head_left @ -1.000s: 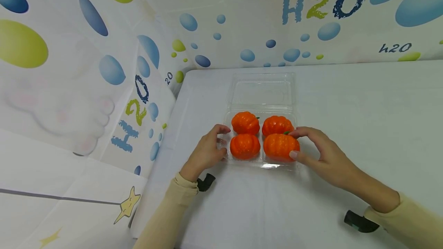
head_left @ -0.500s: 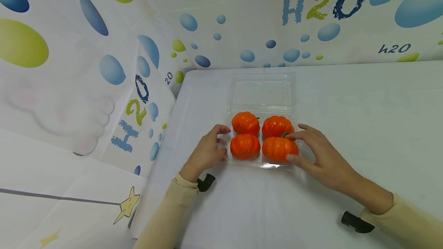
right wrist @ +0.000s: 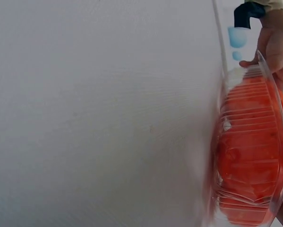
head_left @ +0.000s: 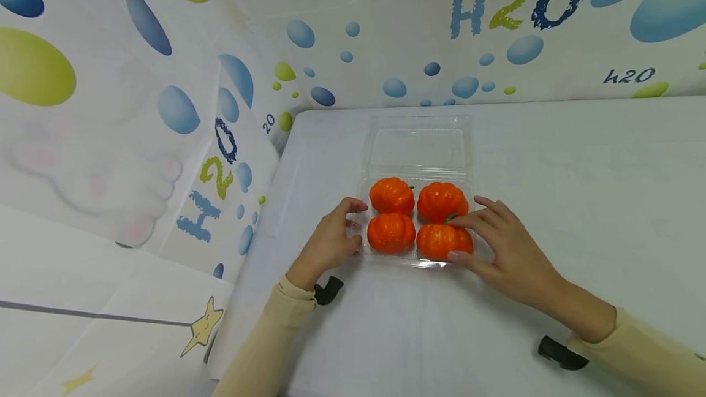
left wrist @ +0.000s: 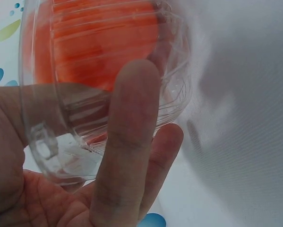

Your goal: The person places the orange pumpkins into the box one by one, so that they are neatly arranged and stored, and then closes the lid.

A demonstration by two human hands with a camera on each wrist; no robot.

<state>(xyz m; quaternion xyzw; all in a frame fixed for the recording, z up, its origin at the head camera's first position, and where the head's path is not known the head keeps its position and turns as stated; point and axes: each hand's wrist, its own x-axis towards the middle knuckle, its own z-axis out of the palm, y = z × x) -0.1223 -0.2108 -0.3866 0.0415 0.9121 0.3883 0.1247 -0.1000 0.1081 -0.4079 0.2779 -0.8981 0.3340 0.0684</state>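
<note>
A clear plastic clamshell box (head_left: 421, 147) lies on the table with its lid folded back. Orange toy pumpkins fill its tray: back left (head_left: 391, 195), front left (head_left: 390, 233), back right (head_left: 441, 200) and front right. My left hand (head_left: 329, 239) holds the tray's left side; the left wrist view shows its fingers (left wrist: 128, 137) around the clear wall. With thumb and fingertips, my right hand (head_left: 513, 256) grips the front right pumpkin (head_left: 439, 242), fingers beside its green stem and thumb at its near side. In the right wrist view, the tray's ribbed wall covers the orange pumpkins (right wrist: 245, 156).
A white cloth covers the table (head_left: 579, 164). Behind it and on the left hangs a white curtain (head_left: 386, 17) printed with coloured bubbles and lettering. Dark wrist cameras hang under both sleeves, such as the right wrist camera (head_left: 561, 354).
My right hand has moved slightly left and inward, and the front right pumpkin has shifted left and lower in its compartment, its stem turning more upward. My left hand stays on the tray.
</note>
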